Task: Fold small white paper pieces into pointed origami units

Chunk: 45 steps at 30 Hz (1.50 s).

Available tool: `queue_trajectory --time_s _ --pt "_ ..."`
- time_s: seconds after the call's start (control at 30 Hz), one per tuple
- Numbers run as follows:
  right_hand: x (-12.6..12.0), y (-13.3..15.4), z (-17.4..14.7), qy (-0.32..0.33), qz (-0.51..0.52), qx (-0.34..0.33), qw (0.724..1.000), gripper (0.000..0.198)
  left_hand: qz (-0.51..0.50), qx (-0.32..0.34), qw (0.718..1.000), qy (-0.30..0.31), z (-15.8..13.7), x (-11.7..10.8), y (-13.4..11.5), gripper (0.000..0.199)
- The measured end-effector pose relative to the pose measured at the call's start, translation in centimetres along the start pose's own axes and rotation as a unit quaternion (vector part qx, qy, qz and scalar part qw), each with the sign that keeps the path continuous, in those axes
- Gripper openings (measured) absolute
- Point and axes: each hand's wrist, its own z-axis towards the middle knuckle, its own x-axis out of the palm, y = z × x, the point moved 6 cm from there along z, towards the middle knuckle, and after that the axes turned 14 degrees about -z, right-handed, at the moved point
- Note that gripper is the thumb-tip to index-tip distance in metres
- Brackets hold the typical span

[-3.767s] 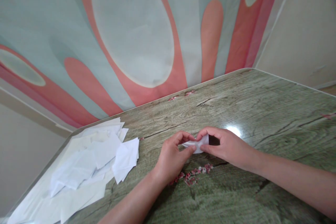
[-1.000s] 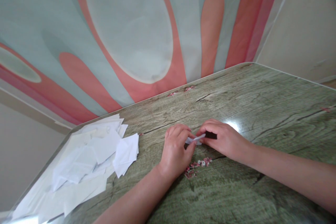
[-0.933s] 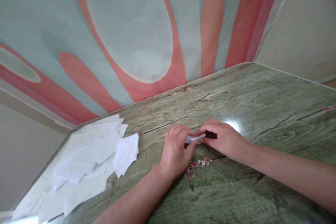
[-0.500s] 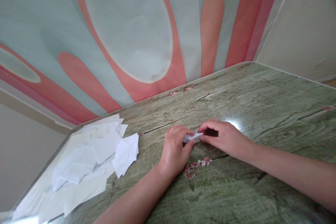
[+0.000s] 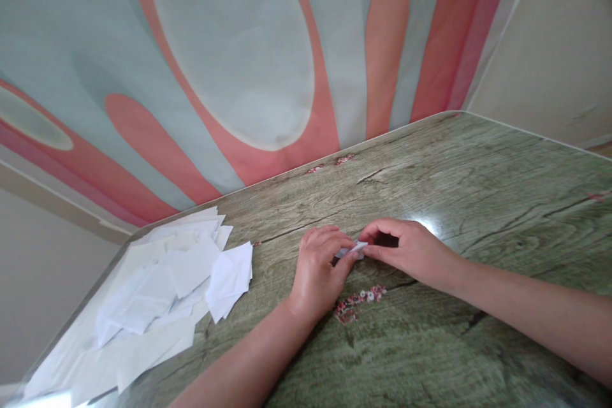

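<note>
Between my two hands is a small folded piece of white paper (image 5: 356, 247), held just above or against the table. My left hand (image 5: 321, 266) pinches its left part between thumb and fingers, which cover much of it. From the other side, my right hand (image 5: 406, 248) is closed on the right end with thumb and forefinger. How the paper is folded cannot be made out, since the fingers hide most of it.
Loose white paper sheets (image 5: 191, 268) lie in a spread heap on the left of the wood-patterned table (image 5: 459, 204). A smaller stack of paper squares (image 5: 231, 280) sits at the heap's right edge. Behind the table's far edge rises a patterned wall (image 5: 229, 44).
The fingers have closed in further, and less of the folded paper shows between them. My right hand has shifted very slightly left. The paper heap has not moved.
</note>
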Motion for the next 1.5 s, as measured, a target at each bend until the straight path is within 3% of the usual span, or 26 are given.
queue_trajectory --time_s 0.37,1.5 --pt "-0.07 0.26 -0.17 -0.025 -0.019 -0.042 0.999 0.006 -0.011 0.005 1.000 0.000 0.15 0.06 -0.04 0.007" --pt "-0.06 0.71 -0.39 -0.033 0.022 0.006 0.999 0.007 -0.022 -0.024 0.999 -0.006 0.17 0.41 0.23 0.011"
